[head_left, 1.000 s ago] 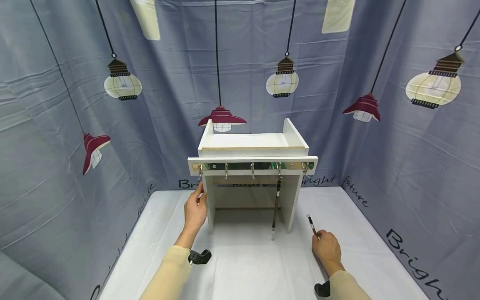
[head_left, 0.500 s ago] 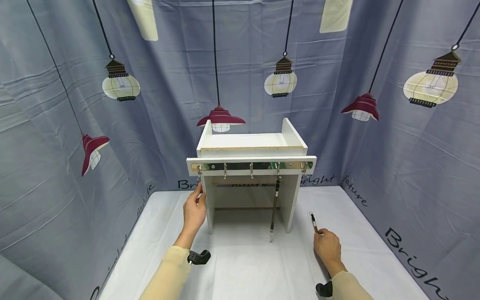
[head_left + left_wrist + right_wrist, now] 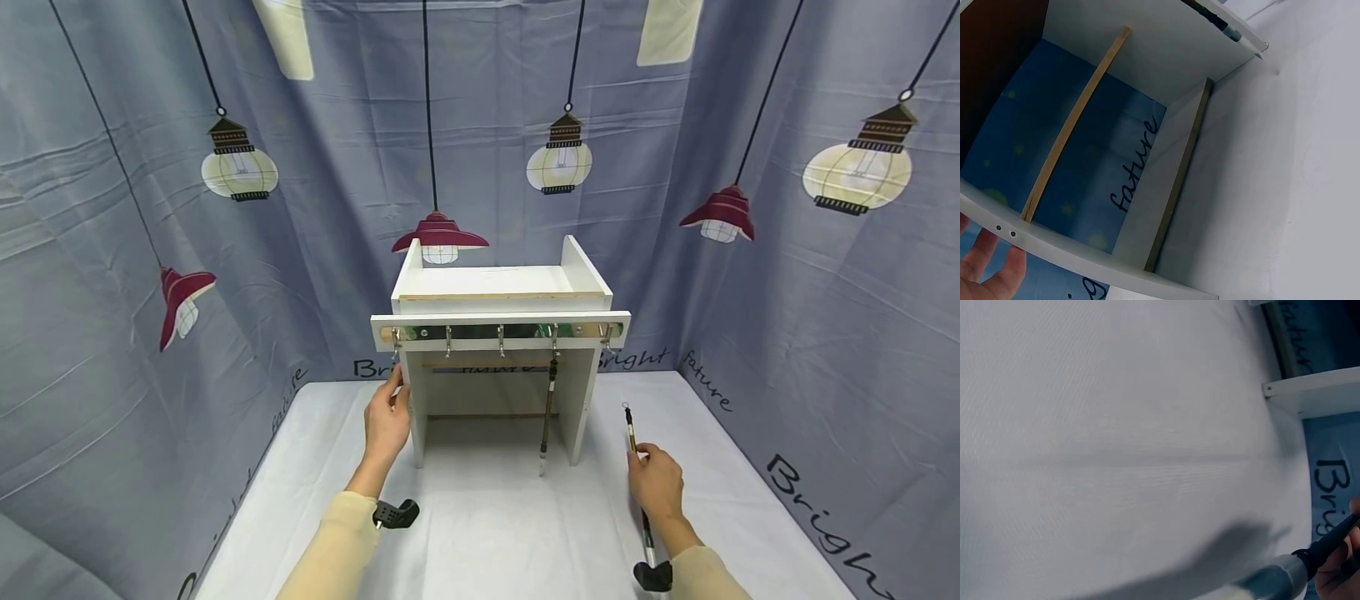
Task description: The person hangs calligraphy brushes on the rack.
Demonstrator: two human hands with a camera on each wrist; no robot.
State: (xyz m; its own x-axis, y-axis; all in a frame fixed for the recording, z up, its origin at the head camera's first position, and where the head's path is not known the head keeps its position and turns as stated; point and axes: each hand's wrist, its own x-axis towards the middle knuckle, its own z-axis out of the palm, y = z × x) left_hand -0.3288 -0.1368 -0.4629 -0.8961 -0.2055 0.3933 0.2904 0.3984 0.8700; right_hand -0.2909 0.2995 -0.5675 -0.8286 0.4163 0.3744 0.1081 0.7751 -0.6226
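A white wooden rack (image 3: 501, 293) stands at the back of the table, with a row of metal hooks (image 3: 501, 335) along its front rail. One brush (image 3: 548, 414) hangs from a hook right of centre. My left hand (image 3: 387, 419) holds the rack's left upright; in the left wrist view its fingers (image 3: 990, 274) press on the rack's white edge (image 3: 1085, 262). My right hand (image 3: 657, 488) grips a second brush (image 3: 632, 433) to the right of the rack, loop end tilted up and away. In the right wrist view that brush (image 3: 1297, 565) slants over the cloth.
A white cloth (image 3: 487, 517) covers the table. Blue-grey curtains printed with lamps (image 3: 225, 167) enclose it on three sides. Black wrist camera mounts (image 3: 395, 514) show at both forearms.
My right hand has lifted the second brush off the cloth and tilted its loop end up and slightly forward. My left hand stays on the rack's left upright.
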